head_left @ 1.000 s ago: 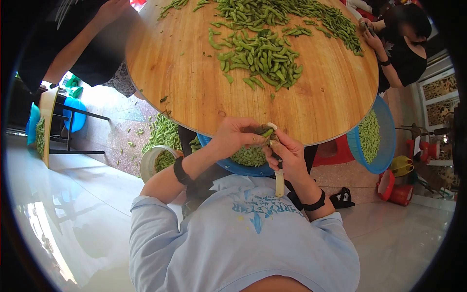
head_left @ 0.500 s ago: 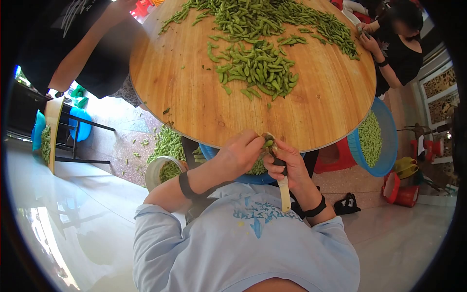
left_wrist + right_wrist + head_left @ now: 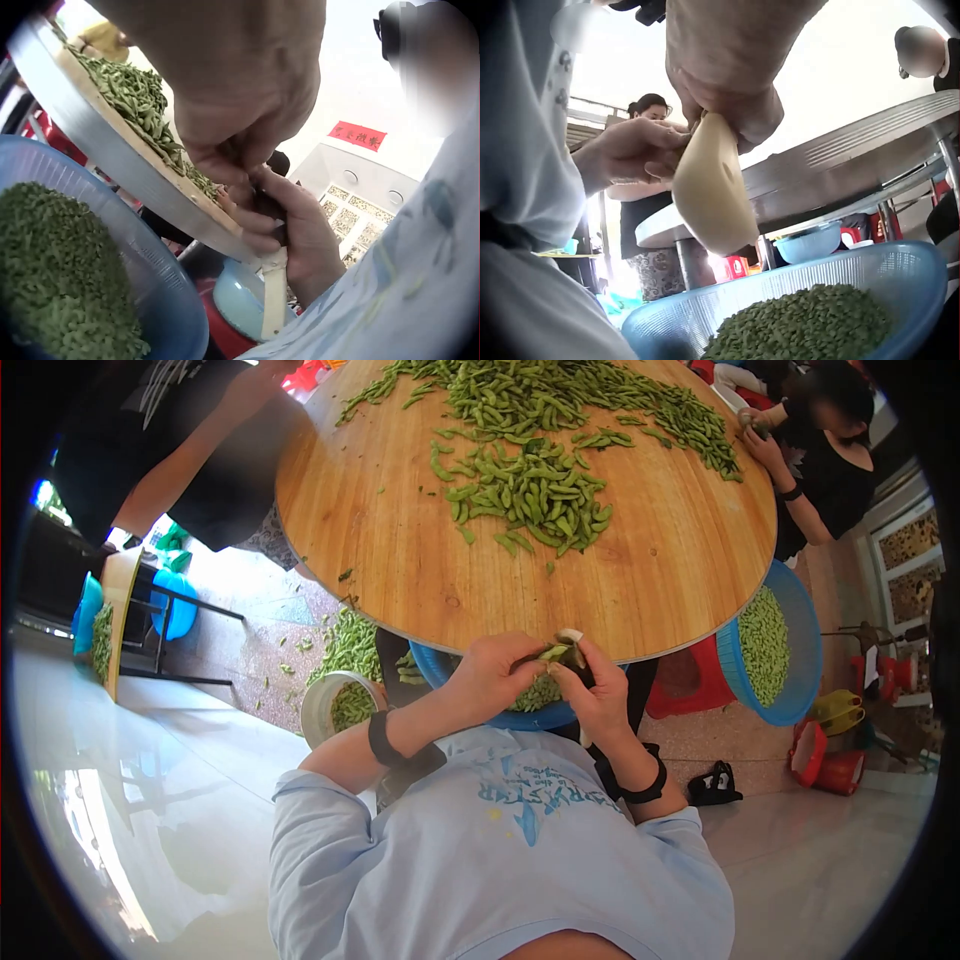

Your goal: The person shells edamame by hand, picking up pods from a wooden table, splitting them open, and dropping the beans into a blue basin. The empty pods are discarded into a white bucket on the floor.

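Note:
At the near table edge, my left hand [image 3: 495, 675] pinches a green soybean pod [image 3: 553, 653] between thumb and fingertips. My right hand [image 3: 600, 695] meets it there, its thumb at the pod and its fingers curled round a tool with a cream-coloured flat piece [image 3: 274, 300] that hangs below the palm. In the right wrist view this cream piece [image 3: 714, 187] looks broad and rounded; the tool's upper part is hidden in the grip. A blue basket [image 3: 922, 277] of shelled green beans [image 3: 802, 322] stands below both hands.
Heaps of pods [image 3: 540, 495] lie on the round wooden table [image 3: 400, 580]. Another blue basket of beans [image 3: 765, 650] stands right. A white bucket [image 3: 320, 710] and loose pods are at lower left. A red stool [image 3: 690, 685] is under the table. Two people sit or stand alongside.
The right hand has turned, so the cream piece that hung over the shirt is mostly hidden in the head view. Both hands stay together at the table edge.

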Available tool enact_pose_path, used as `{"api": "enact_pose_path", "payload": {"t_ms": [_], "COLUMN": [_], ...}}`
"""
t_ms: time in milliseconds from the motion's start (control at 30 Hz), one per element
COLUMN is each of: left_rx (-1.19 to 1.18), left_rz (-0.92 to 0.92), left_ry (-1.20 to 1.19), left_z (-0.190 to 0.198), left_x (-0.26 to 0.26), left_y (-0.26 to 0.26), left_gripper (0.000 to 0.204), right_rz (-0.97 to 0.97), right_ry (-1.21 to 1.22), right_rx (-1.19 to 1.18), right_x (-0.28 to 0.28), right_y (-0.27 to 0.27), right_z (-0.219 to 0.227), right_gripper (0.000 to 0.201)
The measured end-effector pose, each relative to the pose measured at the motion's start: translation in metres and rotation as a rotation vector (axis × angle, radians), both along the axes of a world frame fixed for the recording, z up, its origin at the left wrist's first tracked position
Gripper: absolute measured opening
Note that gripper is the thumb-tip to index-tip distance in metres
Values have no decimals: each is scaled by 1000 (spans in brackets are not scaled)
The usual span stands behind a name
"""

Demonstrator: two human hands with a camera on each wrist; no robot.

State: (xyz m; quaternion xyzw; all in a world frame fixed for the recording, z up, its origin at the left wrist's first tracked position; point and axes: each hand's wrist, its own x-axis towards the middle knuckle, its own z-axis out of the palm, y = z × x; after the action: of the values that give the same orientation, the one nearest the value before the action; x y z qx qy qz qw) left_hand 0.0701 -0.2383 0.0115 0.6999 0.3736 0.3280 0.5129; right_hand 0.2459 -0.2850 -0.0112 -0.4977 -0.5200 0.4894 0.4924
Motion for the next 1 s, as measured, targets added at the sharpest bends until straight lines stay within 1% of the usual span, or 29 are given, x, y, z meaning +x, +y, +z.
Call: {"api": "enact_pose_path", "payload": {"t_ms": [33,67,100,133,167,200,233,267,300,333,367,433,467,533,567,633,700,800,867,933,967,1000], "left_rx": [203,198,262,321,306,314,325,316,309,302,289,247,239,269,268,247,225,219,311,313,320,484], "left_rz": [5,36,2,-25,27,31,33,81,72,57,88,25,68,53,46,39,16,9,-69,-234,-240,-110], "left_ry": [91,96,112,132,146,129,109,118,129,136,134,192,185,198,246,247,250,221,218,375,468,397], "left_z": [1,0,-1,-3,-6,-11,-16,-22,-28,-30,-32,-24,-28,-28,-28,-32,-33,-22,-11,0,3,0], "left_x": [-1,-1,0,0,0,1,0,-1,-1,-3,-6,-9,-16,-14,-16,-21,-25,-33,-50,-82,-102,-128], "left_y": [-1,-4,-7,-12,-18,-23,-26,-30,-35,-37,-38,-41,-39,-39,-39,-38,-39,-36,-32,-30,-31,-33], "left_gripper": [21,21,22,23,23,21,19,19,17,15,15,12,12,13,14,15,17,17,15,16,14,14], "right_rz": [-35,-59,-19,-15,-7,47,9,-34,10,50,86,146,183,203,221,255,266,246,246,203,270,332], "right_ry": [-140,-273,-263,-388,-508,-491,-556,-621,-609,-683,-760,-765,-770,-789,-803,-828,-834,-867,-875,-893,-870,-848], "right_rx": [136,277,276,361,451,454,514,577,584,646,708,697,695,688,643,584,478,486,501,505,529,553], "right_x": [2,2,2,4,5,2,-1,-4,-6,-8,-9,-8,-15,-20,-23,-27,-34,-33,-34,-33,-34,-34], "right_y": [1,3,2,-1,-3,-5,-7,-8,-8,-9,-10,-12,-6,-5,-4,-4,-6,-2,0,-2,-1,1], "right_z": [0,1,2,4,4,1,-2,-4,-6,-8,-10,-4,-3,-5,-5,-4,-4,-2,-2,1,4,6], "right_gripper": [33,35,35,38,40,40,42,44,44,44,44,42,40,38,38,38,37,35,32,29,28,26]}}
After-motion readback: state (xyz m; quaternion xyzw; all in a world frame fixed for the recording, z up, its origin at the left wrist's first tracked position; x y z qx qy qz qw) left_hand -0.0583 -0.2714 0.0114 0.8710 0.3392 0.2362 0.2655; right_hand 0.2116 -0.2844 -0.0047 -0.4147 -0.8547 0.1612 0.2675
